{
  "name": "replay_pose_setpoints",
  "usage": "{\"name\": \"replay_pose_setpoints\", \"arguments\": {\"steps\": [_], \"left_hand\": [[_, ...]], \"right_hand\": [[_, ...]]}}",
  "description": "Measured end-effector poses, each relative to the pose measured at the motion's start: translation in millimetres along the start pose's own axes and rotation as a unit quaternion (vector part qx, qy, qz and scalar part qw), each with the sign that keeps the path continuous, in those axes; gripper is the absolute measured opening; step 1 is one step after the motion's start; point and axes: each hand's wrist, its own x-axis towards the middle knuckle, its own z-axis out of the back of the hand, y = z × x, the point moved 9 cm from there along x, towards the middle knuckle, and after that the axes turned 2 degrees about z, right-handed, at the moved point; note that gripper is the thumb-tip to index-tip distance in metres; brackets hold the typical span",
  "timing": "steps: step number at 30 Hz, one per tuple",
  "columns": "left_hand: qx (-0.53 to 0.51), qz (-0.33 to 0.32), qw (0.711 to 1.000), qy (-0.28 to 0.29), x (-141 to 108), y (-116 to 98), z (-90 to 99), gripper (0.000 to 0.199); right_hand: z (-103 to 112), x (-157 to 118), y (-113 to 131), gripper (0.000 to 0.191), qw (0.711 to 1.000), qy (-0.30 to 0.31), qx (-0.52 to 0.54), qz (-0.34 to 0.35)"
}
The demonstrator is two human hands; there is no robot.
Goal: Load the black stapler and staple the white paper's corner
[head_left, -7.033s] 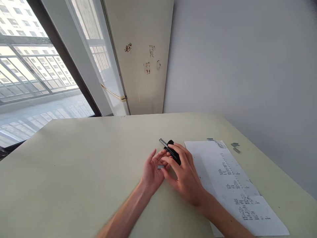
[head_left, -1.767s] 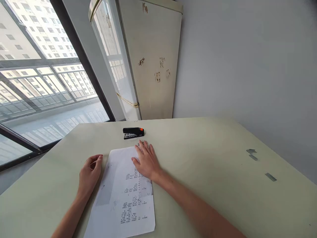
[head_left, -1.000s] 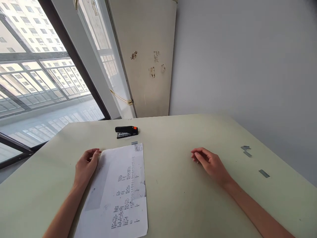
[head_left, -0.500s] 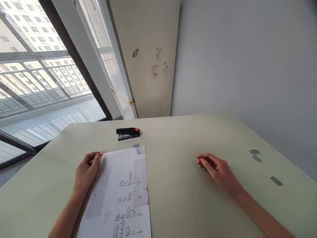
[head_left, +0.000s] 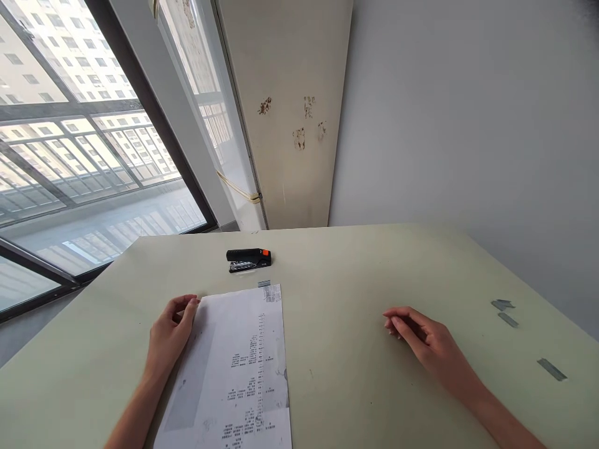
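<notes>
— What is behind the desk [head_left: 346, 274]?
— There is a plain grey wall [head_left: 458, 112] on the right, and beside it a tall beige fridge [head_left: 290, 174] with brown worn marks on its side.
— And on the left?
— A big window [head_left: 93, 143] with dark frame. Daylight comes through it, and outside I see a railing [head_left: 79, 159] and a pale building [head_left: 88, 56] with many small windows.

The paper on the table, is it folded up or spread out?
Spread out: the paper lies flat on the table, print showing. Its near edge is out of view.
</notes>
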Motion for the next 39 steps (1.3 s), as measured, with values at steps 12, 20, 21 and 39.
{"name": "replay_pose_setpoints", "arguments": {"steps": [12,20,21,39], "left_hand": [[0.019,-0.014,1.0,-0.006,4.0,-8.1,1.0,0.045],[0.073,-0.094,0.993,-0.022,20.1,-45.3,-0.9,0.047],[0.076,-0.11,0.991,-0.027,21.4,-54.0,-4.1,0.048],[0.288,-0.377,0.871,0.128,69.7,-160.5,-99.0,0.057]], "right_hand": [[-4.4,3.6,16.2,0.036,0.998,0.004,-0.042,0.044],[-4.8,6.4,18.6,0.033,0.997,0.007,-0.037,0.072],[-4.9,6.7,19.4,0.032,0.996,0.007,-0.036,0.076],[-2.8,11.3,27.4,0.029,0.994,0.007,-0.024,0.105]]}}
